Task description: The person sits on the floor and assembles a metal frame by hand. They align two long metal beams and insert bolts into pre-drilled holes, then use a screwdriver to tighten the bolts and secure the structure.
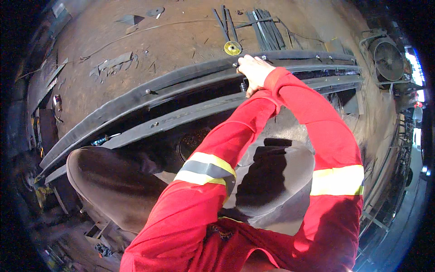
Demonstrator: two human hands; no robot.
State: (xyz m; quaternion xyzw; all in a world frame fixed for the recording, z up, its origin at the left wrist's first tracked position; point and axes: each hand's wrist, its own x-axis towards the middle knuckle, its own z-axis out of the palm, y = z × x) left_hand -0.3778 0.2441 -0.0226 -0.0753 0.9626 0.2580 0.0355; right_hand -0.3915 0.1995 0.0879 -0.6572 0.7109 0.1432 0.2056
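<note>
Grey bars (190,75) are seemingly being bolted, the right hand (256,71) curled by a bolt (235,65), hold unclear, left hand hidden; steady alignment is probably needed next.

The brown floor (190,43) carries long curved metal beams (188,74), running from left to right. On its far side lie dark metal strips (267,34), a yellow disc (232,48) and, to the left, grey scraps (117,62).
</note>
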